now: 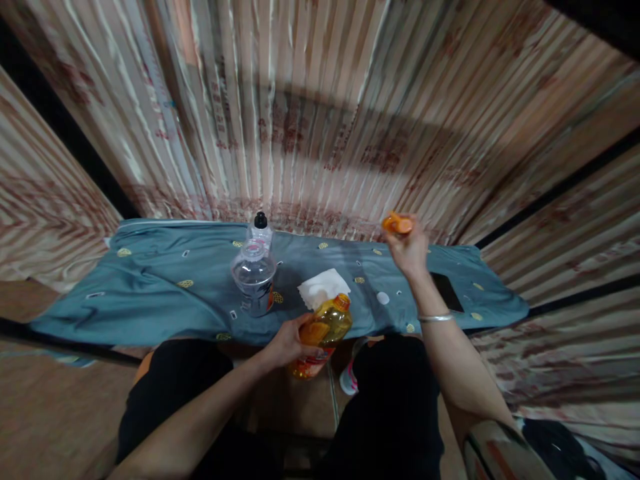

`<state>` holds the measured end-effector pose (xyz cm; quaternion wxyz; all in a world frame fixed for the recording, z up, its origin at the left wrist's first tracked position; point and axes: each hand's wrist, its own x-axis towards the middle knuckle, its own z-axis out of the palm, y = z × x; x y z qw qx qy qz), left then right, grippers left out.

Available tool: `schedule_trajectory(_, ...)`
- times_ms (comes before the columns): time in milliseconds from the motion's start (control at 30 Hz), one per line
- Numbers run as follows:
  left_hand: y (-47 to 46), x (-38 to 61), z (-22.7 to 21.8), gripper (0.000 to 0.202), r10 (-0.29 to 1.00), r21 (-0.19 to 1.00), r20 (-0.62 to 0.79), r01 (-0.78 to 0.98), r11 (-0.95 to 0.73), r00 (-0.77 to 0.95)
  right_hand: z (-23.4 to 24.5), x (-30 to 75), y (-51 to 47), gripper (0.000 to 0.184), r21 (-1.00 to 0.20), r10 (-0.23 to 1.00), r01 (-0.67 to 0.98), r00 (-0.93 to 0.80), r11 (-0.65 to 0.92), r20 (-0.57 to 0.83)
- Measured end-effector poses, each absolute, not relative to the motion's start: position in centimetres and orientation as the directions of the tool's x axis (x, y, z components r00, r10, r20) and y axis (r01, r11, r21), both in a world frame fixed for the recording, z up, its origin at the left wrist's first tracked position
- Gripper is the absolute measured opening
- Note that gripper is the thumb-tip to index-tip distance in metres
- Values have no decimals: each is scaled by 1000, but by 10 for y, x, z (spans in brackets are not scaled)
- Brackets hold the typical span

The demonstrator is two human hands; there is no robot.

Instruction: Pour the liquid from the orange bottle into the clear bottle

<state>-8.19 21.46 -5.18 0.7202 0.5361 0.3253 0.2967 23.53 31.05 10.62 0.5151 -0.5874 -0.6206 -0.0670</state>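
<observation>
Fingers of your left hand (287, 343) clasp the open oil bottle (327, 327), tilted at the near edge of the blue cloth (165, 293). Your right hand (410, 252) pinches its orange cap (397, 224), raised over the cloth's far edge.

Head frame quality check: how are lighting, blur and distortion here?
Head view: dim light, with a broad shadow band across the striped backdrop; strong wide-angle bending of its lines toward the edges; the right hand and its orange cap are slightly smeared; the left hand on the yellow bottle reads sharper.
</observation>
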Motion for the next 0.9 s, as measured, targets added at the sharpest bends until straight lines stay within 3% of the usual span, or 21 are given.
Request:
schedule_trajectory(100, 213, -82, -55, 86, 765, 951, -162, -107, 289, 623, 61, 233, 330, 31, -234, 878, 954, -56, 188, 475)
schedule_trajectory(133, 213, -83, -55, 86, 765, 948, -166, -112, 297, 622, 48, 233, 334, 30, -205, 901, 960, -88, 190, 426)
schedule_trajectory(367, 212, -87, -55, 82, 769, 940, -175, -128, 316, 614, -13, 243, 332, 27, -107, 968, 979, -147, 171, 201)
schedule_trajectory(600, 214, -84, -53, 77, 786, 949, -173, -113, 294, 593, -19, 257, 313, 39, -89, 983, 987, -123, 136, 133)
schedule_trajectory(700, 213, -83, -50, 81, 812, 960, -149, -114, 255, 564, -12, 256, 298, 42, -137, 982, 984, -94, 117, 166)
schedule_trajectory(800, 213, -87, -42, 94, 853, 981, -112, -80, 177, 511, -11, 237, 266, 43, -499, 941, 863, 103, 77, 323)
schedule_trajectory(867, 212, -90, -38, 94, 869, 990, -94, -50, 134, 486, -16, 210, 232, 48, -585, 942, 806, 123, 89, 313)
schedule_trajectory(900, 212, -91, -37, 93, 874, 992, -86, -37, 117, 479, -20, 193, 212, 50, -728, 948, 679, 160, 95, 274)
